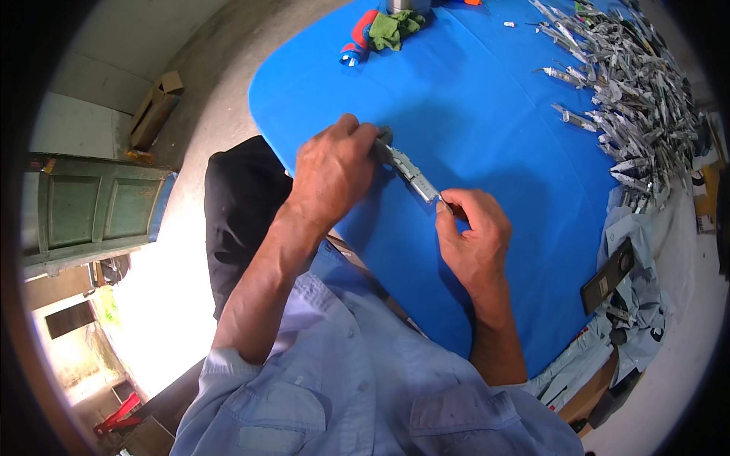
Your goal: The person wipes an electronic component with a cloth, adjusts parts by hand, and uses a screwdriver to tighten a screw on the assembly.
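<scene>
Over the blue-covered table [494, 99], a slim, long grey-white part [414, 176] slants between my hands. My left hand [334, 169] is closed around its upper end, where a darker grey round piece shows past the fingers. The fingers hide much of that end. At the lower end, my right hand [477, 232] pinches with thumb and forefinger. A small thin thing shows at those fingertips, too small to name; whether it belongs to the part I cannot tell.
A large heap of similar slim grey parts [639, 106] covers the table's right side. Below it lie grey plastic bags [639, 228] and a dark flat rectangular thing [608, 277]. A red-and-blue bottle [363, 30], a green cloth [395, 29] and a metal container [409, 6] are at the far edge.
</scene>
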### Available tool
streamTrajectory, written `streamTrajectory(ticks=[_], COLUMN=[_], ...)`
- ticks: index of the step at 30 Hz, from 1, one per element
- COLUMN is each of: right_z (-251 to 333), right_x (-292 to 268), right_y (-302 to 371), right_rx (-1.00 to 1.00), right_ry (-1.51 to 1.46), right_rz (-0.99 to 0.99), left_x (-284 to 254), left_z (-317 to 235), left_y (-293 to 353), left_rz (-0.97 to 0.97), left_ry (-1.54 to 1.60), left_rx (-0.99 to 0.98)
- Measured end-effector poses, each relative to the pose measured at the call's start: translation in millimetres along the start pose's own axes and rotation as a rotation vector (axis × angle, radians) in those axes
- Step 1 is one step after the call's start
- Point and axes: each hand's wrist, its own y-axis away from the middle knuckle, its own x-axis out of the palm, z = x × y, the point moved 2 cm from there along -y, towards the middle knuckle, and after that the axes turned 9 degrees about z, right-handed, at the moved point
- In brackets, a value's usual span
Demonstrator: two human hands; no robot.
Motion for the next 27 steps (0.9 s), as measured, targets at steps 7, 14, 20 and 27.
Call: streamTrajectory(ticks=[7, 14, 20, 27], right_z=[-1, -2, -1, -2], right_x=[0, 0, -4, -5], right_y=[0, 0, -2, 0], right_rx=[0.040, 0.019, -0.031, 0.026], right_ry=[-0.015, -0.032, 0.009, -0.034], right_rz=[0.004, 0.021, 0.024, 0.049], left_x=[-11, -4, 19, 8], left_z=[25, -18, -44, -10], left_y=[-3, 33, 35, 11], left_rz=[-0.013, -0.080, -0.061, -0.086], left_ry=[0.254, 0.359, 0.257, 0.345], left_rx=[-0.092, 0.185, 0.208, -0.024])
